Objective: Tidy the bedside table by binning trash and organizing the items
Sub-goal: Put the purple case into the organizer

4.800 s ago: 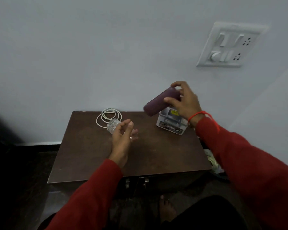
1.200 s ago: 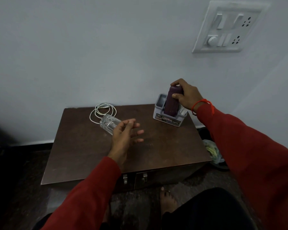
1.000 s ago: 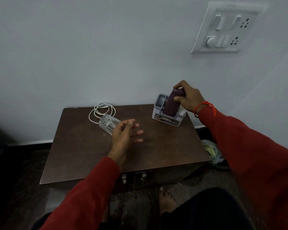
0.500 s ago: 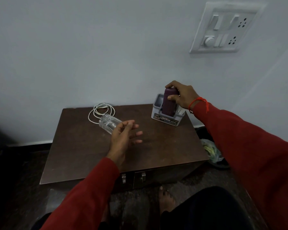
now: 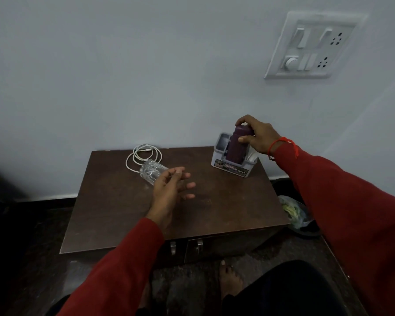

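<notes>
Desk (image 5: pixel 214 208) at frame centre carries a grey holder (image 5: pixel 232 165) at upper right; the right hand (image 5: pixel 258 137) grips a maroon case (image 5: pixel 236 144) standing in it. Left hand (image 5: pixel 169 190) hovers, fingers spread, beside a tipped glass (image 5: pixel 152 171) and cable (image 5: pixel 141 156).

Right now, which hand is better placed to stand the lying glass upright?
Left. The left hand hovers open right beside the lying glass, while the right hand is across the table, gripping the maroon case in the grey organizer.
</notes>
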Demonstrator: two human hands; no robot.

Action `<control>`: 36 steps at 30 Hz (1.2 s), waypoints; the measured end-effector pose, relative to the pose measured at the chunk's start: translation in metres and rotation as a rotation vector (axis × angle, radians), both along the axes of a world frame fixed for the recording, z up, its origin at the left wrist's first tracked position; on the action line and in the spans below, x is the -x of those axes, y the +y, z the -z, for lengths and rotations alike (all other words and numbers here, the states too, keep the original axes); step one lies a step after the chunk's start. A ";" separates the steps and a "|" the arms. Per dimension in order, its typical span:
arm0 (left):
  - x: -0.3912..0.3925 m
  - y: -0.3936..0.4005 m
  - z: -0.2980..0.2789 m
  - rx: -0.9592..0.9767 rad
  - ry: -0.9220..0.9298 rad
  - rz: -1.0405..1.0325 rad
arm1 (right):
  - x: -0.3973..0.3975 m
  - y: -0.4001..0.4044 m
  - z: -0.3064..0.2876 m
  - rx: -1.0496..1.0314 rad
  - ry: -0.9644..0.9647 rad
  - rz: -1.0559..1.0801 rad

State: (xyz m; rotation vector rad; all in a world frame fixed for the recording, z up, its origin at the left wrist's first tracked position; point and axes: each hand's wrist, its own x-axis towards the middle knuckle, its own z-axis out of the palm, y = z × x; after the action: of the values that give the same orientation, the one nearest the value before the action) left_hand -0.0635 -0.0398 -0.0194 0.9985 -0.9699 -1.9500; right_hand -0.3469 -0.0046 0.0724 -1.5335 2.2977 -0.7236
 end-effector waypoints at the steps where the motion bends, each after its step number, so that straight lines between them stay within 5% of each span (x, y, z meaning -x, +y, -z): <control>1: -0.001 -0.001 0.000 -0.001 0.001 -0.002 | 0.000 0.000 -0.001 -0.017 0.002 -0.008; 16: -0.002 -0.005 0.003 0.002 -0.021 -0.003 | 0.004 -0.002 -0.018 -0.194 -0.020 -0.206; 23: -0.007 -0.003 -0.006 0.011 -0.033 -0.007 | -0.002 0.006 -0.007 -0.089 0.007 -0.170; 28: -0.016 -0.008 -0.016 0.008 -0.018 -0.073 | -0.018 0.003 -0.006 0.133 0.295 -0.234; 33: -0.038 -0.034 -0.018 -0.022 -0.009 -0.358 | -0.072 -0.026 -0.001 0.483 0.414 -0.285; 36: -0.057 -0.052 -0.015 -0.068 0.005 -0.513 | -0.119 -0.058 0.017 0.416 0.323 -0.361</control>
State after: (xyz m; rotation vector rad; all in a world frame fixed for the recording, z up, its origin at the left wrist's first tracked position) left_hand -0.0063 -0.0919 -0.0046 1.1478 -0.5714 -1.5601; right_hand -0.2275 -0.0622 0.0556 -2.3285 2.0634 -0.9481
